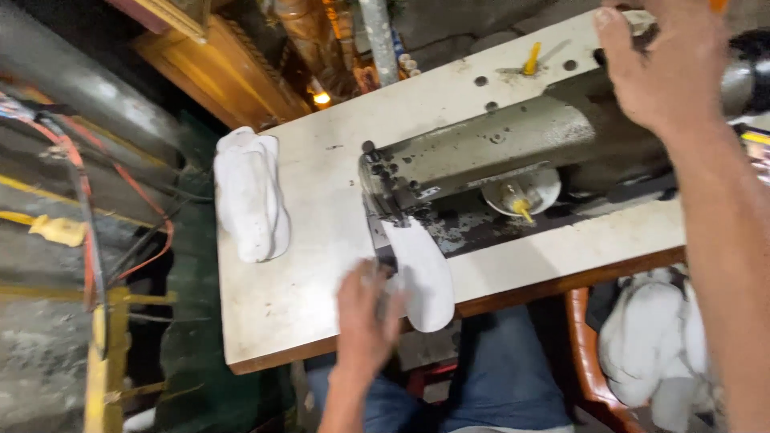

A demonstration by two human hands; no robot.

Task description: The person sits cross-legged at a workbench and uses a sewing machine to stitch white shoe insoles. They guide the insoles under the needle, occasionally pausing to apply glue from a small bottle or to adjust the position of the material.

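My left hand [365,315] lies flat near the front edge of the white sewing table [313,192], fingers touching a white sole-shaped fabric piece [423,271] that runs under the needle area of the grey sewing machine [489,144]. Up at the top right, my right hand [666,64] rests on the machine's far end, fingers curled over it; what it grips is hidden. A stack of similar white pieces [249,196] sits on the table's left side.
A pile of white fabric pieces [654,345] fills an orange chair at lower right. Yellow thread pegs [530,58] stand on the table top. Wooden furniture [224,72] and cables [88,200] lie beyond the left edge.
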